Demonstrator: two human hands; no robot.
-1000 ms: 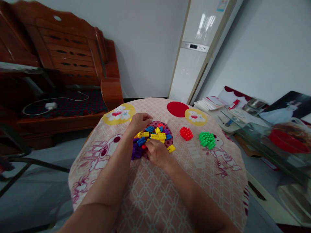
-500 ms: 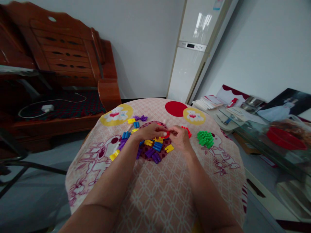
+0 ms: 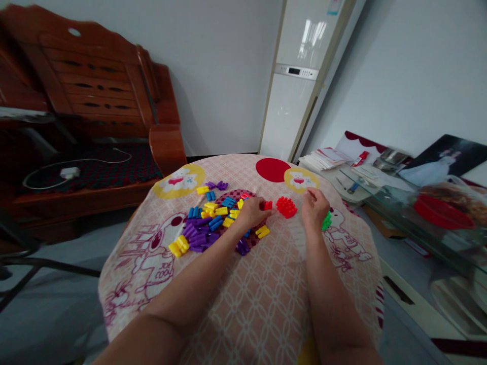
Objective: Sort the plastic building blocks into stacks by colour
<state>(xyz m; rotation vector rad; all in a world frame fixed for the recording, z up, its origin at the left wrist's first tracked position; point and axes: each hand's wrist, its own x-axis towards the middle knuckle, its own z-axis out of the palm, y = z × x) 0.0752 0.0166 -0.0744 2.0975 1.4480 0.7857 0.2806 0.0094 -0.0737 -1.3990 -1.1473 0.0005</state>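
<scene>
My left hand (image 3: 254,213) is over the right side of a pile of toy building blocks, its fingers closed on a red building block (image 3: 268,205). To its right lies a cluster of red blocks (image 3: 286,207) set close together. My right hand (image 3: 315,209) is raised beyond that cluster, fingertips drawn together; whatever they may hold is hidden. Behind that hand a group of green blocks (image 3: 326,221) is mostly covered. Purple blocks (image 3: 200,235), yellow blocks (image 3: 178,246) and blue blocks (image 3: 195,212) lie left of my left hand, and a yellow block (image 3: 262,231) lies just below it.
A patterned cloth (image 3: 251,299) covers the round table. On the left stands a wooden bench (image 3: 95,86) with a white charger (image 3: 70,173) and cable. At right, a glass-topped table (image 3: 411,218) bears papers and a red basin (image 3: 441,212). A white air conditioner (image 3: 287,111) stands behind.
My hands were together at a red block; they have moved apart. My right hand has gone right, uncovering the red cluster and hiding much of the green blocks. My left hand has shifted slightly right.
</scene>
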